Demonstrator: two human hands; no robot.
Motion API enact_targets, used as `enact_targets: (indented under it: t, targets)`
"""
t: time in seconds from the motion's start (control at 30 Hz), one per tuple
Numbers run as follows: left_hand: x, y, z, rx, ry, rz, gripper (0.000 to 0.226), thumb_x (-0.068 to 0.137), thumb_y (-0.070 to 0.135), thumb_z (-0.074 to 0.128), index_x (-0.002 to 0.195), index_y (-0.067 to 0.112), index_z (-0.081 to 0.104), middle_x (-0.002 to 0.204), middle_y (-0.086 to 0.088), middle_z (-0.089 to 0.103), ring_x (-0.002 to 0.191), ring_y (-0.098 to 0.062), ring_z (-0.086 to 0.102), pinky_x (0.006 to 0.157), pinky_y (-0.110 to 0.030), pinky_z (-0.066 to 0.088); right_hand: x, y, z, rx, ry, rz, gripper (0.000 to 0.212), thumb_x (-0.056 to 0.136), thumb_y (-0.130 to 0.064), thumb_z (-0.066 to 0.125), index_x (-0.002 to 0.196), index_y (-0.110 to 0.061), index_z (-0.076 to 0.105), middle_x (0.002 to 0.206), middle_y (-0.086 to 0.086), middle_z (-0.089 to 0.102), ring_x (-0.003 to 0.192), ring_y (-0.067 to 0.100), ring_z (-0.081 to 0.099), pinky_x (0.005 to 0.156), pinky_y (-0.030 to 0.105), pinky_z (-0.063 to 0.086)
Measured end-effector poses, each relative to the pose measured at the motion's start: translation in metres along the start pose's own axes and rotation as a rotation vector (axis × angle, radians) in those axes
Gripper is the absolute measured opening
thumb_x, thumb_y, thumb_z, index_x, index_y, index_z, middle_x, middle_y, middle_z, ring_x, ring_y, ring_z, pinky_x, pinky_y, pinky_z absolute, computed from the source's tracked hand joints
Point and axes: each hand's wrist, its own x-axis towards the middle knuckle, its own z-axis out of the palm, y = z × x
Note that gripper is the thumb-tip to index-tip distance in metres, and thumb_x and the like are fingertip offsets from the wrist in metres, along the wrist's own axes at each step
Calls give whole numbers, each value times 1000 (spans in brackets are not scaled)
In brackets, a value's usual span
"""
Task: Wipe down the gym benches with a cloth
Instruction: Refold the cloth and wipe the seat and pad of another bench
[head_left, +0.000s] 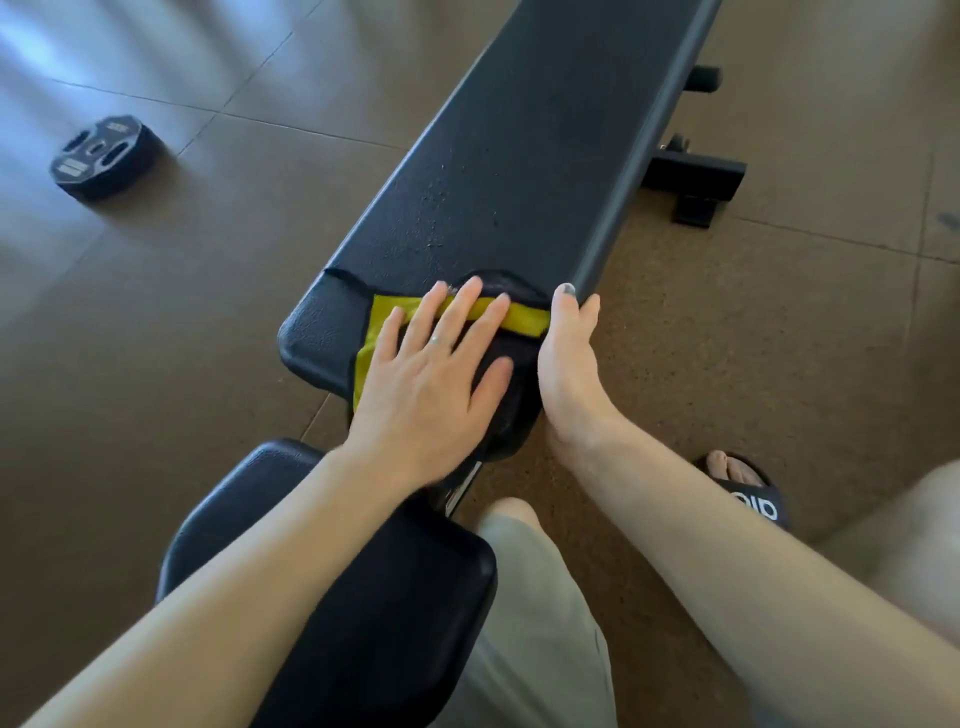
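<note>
Nearest the camera sat a black seat pad (332, 597), with the person's pale shorts (535, 623) just right of it and a sandalled foot (743, 493) on the brown floor (156, 364) further right.

Beyond the seat pad, the left hand (431, 384) lay flat, palm down, on a dark cloth with a yellow border (524, 317); fingers (457, 317) spread apart and pressing, not clamped. The cloth lay on the near end of the long black bench pad (519, 171), toward its right side, its near edge hanging over the pad's end.

The right hand (569, 364) was at the pad's right edge beside the cloth, thumb on top, the other fingers curled over the side; whether it also pinched the cloth could not be told.

Further along, droplets (441, 202) beaded the pad's middle.

Judgement: wiping was at an early stage. Only the near end was being covered; the wet middle and far stretch, and the seat pad, looked still to be done.

Far left, a weight plate (104, 156) lay on the floor; far right, the bench's foot (691, 176).
</note>
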Motion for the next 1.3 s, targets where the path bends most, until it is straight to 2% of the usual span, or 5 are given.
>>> enact_targets:
  t: [0.6, 0.7, 0.87, 1.2, 1.3]
  targets:
    - [90, -11, -3, -55, 0, -77, 56, 108, 51, 15, 162, 40, 11, 172, 11, 5, 159, -16, 0, 128, -47, 3, -8, 17, 11, -65, 175, -229, 59, 110, -48, 27, 163, -40, 1, 167, -5, 29, 150, 16, 32, 123, 36, 27]
    - [84, -3, -1, -56, -27, -104, 58, 108, 52, 13, 163, 37, 6, 172, 9, -1, 159, -18, -5, 128, -50, 0, -11, 13, 6, -127, 142, -252, 60, 112, -43, 27, 164, -34, -2, 167, -4, 24, 134, 4, 35, 99, 6, 28]
    - [-15, -22, -3, -19, -47, 22, 63, 103, 58, 3, 162, 40, 4, 172, 13, -2, 158, -12, -8, 128, -47, 1, -19, 20, 6, -206, 91, -290, 62, 112, -42, 29, 162, -37, -6, 168, -6, 16, 123, -4, 29, 69, -11, 26]
    - [107, -50, -9, -22, -24, -197, 59, 108, 53, 13, 164, 36, 9, 173, 8, 2, 159, -18, -1, 127, -46, 3, -22, 19, 9, -203, 125, -289, 60, 111, -44, 28, 162, -42, -4, 166, -9, 16, 102, -19, 39, 70, -6, 30]
    - [50, -25, -4, -9, -40, -33, 63, 105, 55, 14, 164, 33, 6, 172, 8, -3, 159, -18, -6, 127, -47, 0, -22, 19, 10, -171, 139, -300, 58, 111, -43, 27, 162, -40, -1, 167, -7, 18, 115, -7, 37, 73, -6, 29]
